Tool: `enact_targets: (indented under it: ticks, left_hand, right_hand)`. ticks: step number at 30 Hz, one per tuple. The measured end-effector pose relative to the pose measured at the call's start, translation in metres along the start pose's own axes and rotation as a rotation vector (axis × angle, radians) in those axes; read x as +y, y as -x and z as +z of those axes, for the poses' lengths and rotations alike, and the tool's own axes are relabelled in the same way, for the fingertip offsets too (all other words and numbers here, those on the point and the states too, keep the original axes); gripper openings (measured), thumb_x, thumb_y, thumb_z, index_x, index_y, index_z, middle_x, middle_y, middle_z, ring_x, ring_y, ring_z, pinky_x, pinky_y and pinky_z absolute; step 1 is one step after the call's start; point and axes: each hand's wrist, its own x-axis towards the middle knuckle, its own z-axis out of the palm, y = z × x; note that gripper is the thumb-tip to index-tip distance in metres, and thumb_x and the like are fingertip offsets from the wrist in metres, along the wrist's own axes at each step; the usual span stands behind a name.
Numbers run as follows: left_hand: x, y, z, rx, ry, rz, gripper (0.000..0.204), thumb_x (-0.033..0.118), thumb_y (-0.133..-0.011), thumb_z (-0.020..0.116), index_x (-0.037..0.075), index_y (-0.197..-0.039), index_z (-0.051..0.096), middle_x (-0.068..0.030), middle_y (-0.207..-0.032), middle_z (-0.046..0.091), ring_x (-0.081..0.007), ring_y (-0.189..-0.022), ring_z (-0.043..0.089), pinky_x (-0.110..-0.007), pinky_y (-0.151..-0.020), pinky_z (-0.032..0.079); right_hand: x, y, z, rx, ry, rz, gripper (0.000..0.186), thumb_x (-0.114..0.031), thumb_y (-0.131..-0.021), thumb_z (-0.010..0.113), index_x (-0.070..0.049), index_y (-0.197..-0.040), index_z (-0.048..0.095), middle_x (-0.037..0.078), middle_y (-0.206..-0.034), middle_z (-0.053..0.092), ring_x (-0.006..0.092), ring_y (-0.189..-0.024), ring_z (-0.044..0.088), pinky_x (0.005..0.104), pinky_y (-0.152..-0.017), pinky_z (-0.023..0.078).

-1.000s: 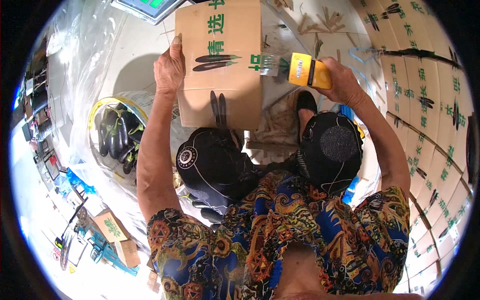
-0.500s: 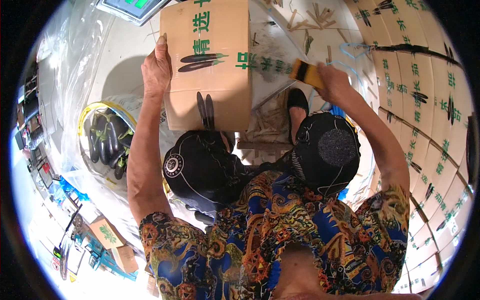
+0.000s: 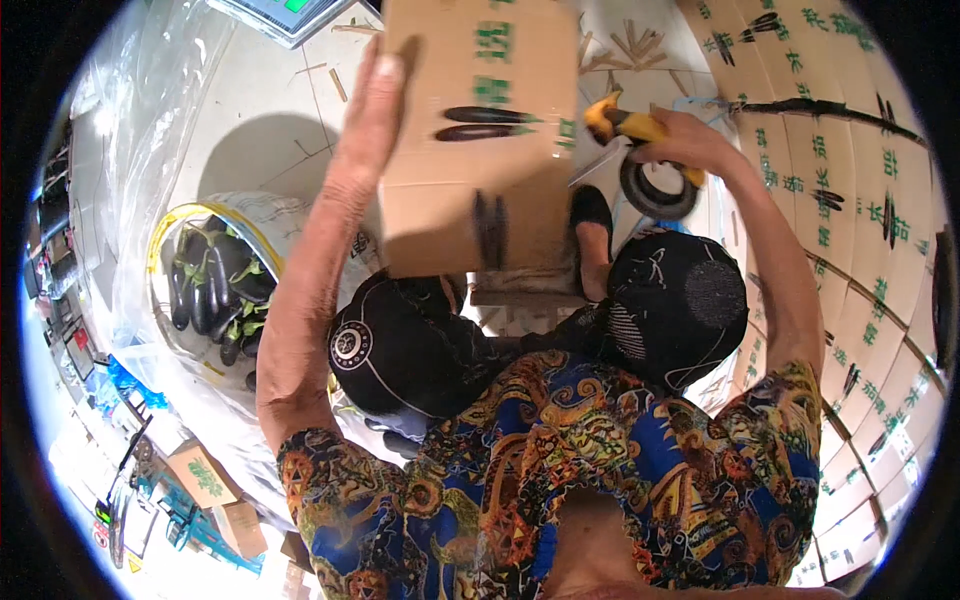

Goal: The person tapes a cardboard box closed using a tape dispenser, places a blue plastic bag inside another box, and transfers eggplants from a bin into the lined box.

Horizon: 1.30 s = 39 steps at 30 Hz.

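Observation:
A brown cardboard box [image 3: 450,160] with green print and dark eggplant pictures stands in front of my knees, slightly blurred. My left hand [image 3: 372,125] grips its left side, thumb along the top edge; the other fingers are mostly hidden. Off the box's right side, my right hand [image 3: 690,142] is closed round a yellow tape dispenser [image 3: 632,125]. A dark tape roll [image 3: 655,198] hangs below that hand. Whether the tape still joins the box cannot be seen.
On the left, a pale sack [image 3: 165,225] with a yellow rim holds several eggplants [image 3: 215,280]. A scale [image 3: 285,15] with a green display is at the top. Stacked printed cartons [image 3: 840,200] line the right side. Thin brown strips [image 3: 630,45] litter the floor.
The box has shifted right and turned slightly, my left hand moving with it. My right hand has tilted the tape dispenser, so its roll shows. The tape stretched from the box no longer shows.

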Motion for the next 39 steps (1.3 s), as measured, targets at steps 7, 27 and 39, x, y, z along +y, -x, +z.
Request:
enact_targets:
  ticks: [7, 27, 39]
  left_hand:
    - [-0.035, -0.036, 0.057, -0.135, -1.025, 0.659, 0.076, 0.066, -0.091, 0.042, 0.028, -0.153, 0.019, -0.0045, -0.160, 0.013, -0.0328, -0.146, 0.009, -0.054, -0.116, 0.014]
    - [-0.239, 0.031, -0.043, -0.183, 0.156, -0.010, 0.050, 0.024, -0.097, 0.052, 0.002, -0.141, 0.040, -0.0160, -0.136, 0.052, -0.0270, -0.119, 0.053, -0.040, -0.102, 0.045]
    - [-0.110, -0.050, -0.087, 0.271, 0.702, -0.329, 0.034, 0.020, -0.099, 0.040, 0.000, -0.122, 0.054, -0.0127, -0.111, 0.060, -0.0221, -0.096, 0.059, -0.038, -0.087, 0.051]
  right_hand:
    - [0.010, 0.091, -0.043, 0.026, -0.986, -0.133, 0.086, -0.015, -0.067, 0.073, 0.006, -0.142, 0.037, 0.017, -0.118, 0.061, 0.0223, -0.099, 0.061, 0.0323, -0.091, 0.047]
    - [-0.083, 0.029, 0.029, -0.434, -0.677, -0.209, 0.069, -0.028, -0.073, 0.080, 0.008, -0.123, 0.050, 0.011, -0.103, 0.059, 0.0176, -0.095, 0.057, 0.0275, -0.082, 0.045]
    - [-0.051, 0.063, -0.029, -0.221, -0.998, -0.281, 0.075, -0.017, -0.066, 0.080, 0.004, -0.132, 0.048, 0.013, -0.122, 0.059, 0.0211, -0.115, 0.055, 0.0319, -0.103, 0.041]
